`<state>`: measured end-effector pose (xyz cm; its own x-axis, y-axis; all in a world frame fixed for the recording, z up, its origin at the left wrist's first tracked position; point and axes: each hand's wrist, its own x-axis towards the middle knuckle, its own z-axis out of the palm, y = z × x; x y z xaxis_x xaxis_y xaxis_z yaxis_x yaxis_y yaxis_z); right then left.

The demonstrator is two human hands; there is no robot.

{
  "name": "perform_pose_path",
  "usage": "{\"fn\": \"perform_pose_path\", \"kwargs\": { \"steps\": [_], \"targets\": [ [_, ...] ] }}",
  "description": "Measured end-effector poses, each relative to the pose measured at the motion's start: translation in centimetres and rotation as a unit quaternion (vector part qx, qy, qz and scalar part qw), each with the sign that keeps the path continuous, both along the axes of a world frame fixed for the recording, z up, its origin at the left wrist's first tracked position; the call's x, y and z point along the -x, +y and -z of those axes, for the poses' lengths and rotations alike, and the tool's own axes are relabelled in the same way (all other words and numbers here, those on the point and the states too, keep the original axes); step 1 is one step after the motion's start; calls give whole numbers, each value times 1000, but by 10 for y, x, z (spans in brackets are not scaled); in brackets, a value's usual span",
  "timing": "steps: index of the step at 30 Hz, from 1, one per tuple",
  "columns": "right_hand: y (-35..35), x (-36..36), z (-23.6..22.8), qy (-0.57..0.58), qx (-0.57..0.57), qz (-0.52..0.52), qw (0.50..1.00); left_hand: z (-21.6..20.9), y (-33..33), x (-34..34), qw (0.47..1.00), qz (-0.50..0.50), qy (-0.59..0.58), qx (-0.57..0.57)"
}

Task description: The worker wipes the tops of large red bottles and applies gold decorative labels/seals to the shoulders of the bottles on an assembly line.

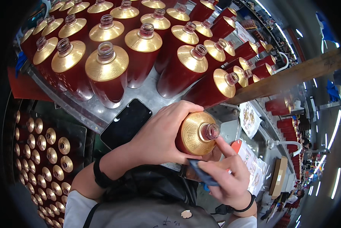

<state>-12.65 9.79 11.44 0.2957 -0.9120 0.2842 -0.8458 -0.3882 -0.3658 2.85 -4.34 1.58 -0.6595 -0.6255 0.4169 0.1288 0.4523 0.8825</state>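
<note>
While the dark rim of the view cuts off the farthest rows, a metal table [149, 91] stretches from ten to one o'clock, crowded with standing red bottles [106, 76] that have gold shoulders and open clear necks and partly hide one another. A second crowd of gold-shouldered bottles [47, 174] fills eight o'clock, their bodies mostly lost in shadow. Between two and three o'clock a wooden beam [288, 78] masks part of what lies behind it. The left hand [161, 131] wraps the held bottle [195, 136], just off centre toward four o'clock, its neck tilted toward three; one digit curves over its twelve o'clock side, another shows at six, and the rest are hidden, as is most of the red body. Between four and five o'clock, the right hand [231, 178] has its index finger stretched to the neck, though contact is hard to judge, its other fingers closed on a blue-grey cloth, partly covered. Near nine o'clock, a black phone [126, 123] lies on the table, beside the left wrist. The cloth [203, 173] hangs just below the held bottle.
</note>
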Motion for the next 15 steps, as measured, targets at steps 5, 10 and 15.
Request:
{"fn": "perform_pose_path", "kwargs": {
  "steps": [5,10,15],
  "targets": [
    [-4,-3,3,-26,33,73,996,5,0,6,999,17,22,-22],
    [1,-1,0,-17,5,36,999,12,8,10,999,-3,41,-24],
    [0,-7,5,-31,3,49,998,15,25,18,993,-84,76,12]
  ]
}}
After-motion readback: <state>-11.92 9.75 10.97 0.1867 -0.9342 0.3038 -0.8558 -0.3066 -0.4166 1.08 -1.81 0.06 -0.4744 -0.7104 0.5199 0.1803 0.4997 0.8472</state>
